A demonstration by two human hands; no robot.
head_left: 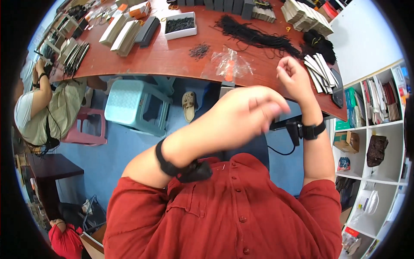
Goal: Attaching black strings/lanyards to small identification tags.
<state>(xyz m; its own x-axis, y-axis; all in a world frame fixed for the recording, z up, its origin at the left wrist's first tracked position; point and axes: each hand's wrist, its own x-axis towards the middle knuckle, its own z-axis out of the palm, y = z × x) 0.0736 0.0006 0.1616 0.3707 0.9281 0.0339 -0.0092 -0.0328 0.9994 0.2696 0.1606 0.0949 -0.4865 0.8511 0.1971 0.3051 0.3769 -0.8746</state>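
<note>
My left hand (254, 108) hangs in the air in front of my chest, near the table's front edge. Its fingers are curled and smeared by motion, and I cannot see anything in them. My right hand (295, 77) is over the table edge, thumb and fingers drawn together; whatever they hold, if anything, is too small to make out. Just right of it lies a fanned pile of white flat strips (318, 71) beside a dark phone (338, 93). A long bundle of black cords (258, 36) stretches across the table beyond my hands. Crumpled clear plastic bags (233, 64) lie at the near edge.
On the red-brown table (142, 60) stand a white box of small black pieces (180, 25), a scattered black heap (199, 51) and stacked pale card (126, 36). A light-blue stool (129, 103) is below. White shelves (366, 172) rise right; a seated person (56, 108) is left.
</note>
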